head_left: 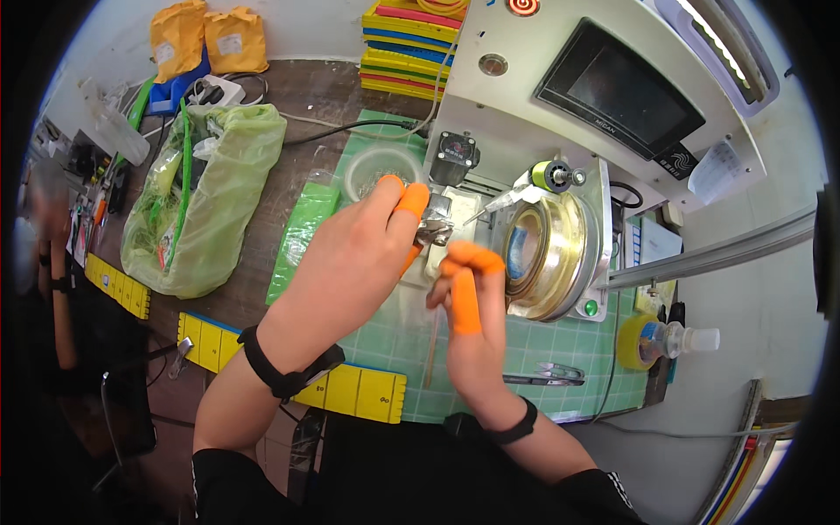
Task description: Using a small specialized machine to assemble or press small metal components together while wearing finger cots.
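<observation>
My left hand (pixel 359 241), with orange finger cots on its fingertips, reaches in over the mat. Its fingers close on a small silver metal piece (pixel 435 229) in front of the machine; its exact kind does not show. Just to the right, my right hand (pixel 472 306) has its fingers curled together, also in orange cots. What they hold, if anything, I cannot make out. A thin brownish strand (pixel 431 354) runs down below the right fingers. Beyond the metal piece, a slim pointed nozzle (pixel 497 204) slants down from the machine beside a large yellowish spool (pixel 547 254).
The white machine (pixel 490 96) with a dark screen (pixel 617 83) fills the back right. On the green mat (pixel 542 341) lie thread snips (pixel 558 374) and a round clear dish (pixel 382 166). A bag-lined bin (pixel 206 201) stands left; yellow rulers (pixel 354 391) edge the table. A bottle (pixel 656 341) sits right.
</observation>
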Demonstrator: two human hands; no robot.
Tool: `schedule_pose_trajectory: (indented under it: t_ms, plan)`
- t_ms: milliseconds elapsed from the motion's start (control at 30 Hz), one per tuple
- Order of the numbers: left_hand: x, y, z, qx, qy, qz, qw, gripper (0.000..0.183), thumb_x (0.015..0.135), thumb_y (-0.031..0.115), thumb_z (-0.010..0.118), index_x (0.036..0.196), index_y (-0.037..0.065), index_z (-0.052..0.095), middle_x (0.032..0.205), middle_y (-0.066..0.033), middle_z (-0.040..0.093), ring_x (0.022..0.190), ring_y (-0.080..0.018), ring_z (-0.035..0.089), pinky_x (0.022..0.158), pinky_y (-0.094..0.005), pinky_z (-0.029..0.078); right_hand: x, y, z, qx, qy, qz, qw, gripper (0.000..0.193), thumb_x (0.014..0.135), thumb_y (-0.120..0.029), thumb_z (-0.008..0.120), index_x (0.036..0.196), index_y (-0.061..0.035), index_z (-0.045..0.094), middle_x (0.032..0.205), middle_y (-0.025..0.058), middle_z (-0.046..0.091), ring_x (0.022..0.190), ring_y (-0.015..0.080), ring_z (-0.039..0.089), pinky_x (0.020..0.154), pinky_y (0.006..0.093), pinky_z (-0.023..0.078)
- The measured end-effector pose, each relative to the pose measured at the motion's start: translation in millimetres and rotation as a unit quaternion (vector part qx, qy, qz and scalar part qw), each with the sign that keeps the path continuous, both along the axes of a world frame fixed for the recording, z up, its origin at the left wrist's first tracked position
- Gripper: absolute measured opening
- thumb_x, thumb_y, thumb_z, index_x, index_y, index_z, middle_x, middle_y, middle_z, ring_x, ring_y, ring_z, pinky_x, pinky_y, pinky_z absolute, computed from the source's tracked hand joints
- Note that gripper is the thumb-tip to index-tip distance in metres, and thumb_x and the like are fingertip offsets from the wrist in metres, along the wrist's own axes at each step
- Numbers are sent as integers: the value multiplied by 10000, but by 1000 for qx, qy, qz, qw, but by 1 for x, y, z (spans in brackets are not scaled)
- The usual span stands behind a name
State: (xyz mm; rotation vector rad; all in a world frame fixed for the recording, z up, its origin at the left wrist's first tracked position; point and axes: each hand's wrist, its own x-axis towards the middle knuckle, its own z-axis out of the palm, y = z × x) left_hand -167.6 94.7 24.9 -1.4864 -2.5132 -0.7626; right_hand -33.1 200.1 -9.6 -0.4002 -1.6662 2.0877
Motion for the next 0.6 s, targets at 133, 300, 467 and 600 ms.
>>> schedule_pose_trajectory:
  t_ms: [133, 300, 467, 600]
  plan:
    - [-3, 4, -4, 14, 13, -11, 1000, 532, 808, 58, 776, 1296, -28, 583, 1095, -178, 554, 868, -361, 644, 706, -430, 536, -27, 4, -18, -39, 47, -76, 995, 244, 1119, -166, 493, 1341, -65, 485, 1090, 19, 532, 866, 79, 453, 810, 246, 411]
    - [-7, 0, -11, 7, 45, 3, 999, 378, 816, 17, 697, 1174, -50, 592, 1078, -192, 534, 858, -367, 632, 725, -434, 528, -38, 1, -20, -29, 31, -86, 995, 160, 1109, -122, 496, 1253, -65, 534, 1113, 6, 531, 894, 71, 443, 819, 235, 400]
    - [-12, 3, -21, 48, 59, -38, 996, 160, 835, 33, 588, 971, -33, 537, 1071, -202, 513, 963, -352, 591, 803, -403, 527, -28, 12, -41, 155, -68, -165, 972, 361, 1030, -33, 493, 1389, -29, 525, 1273, 95, 563, 1189, 231, 546, 1046, 336, 434]
    - [-6, 13, -14, 51, 86, -26, 995, 182, 818, 48, 605, 979, -15, 550, 1071, -183, 518, 983, -332, 566, 822, -387, 534, -30, 20, -33, 117, 34, -142, 982, 139, 1116, -119, 468, 1232, -72, 527, 1113, 1, 524, 927, 87, 465, 838, 238, 415]
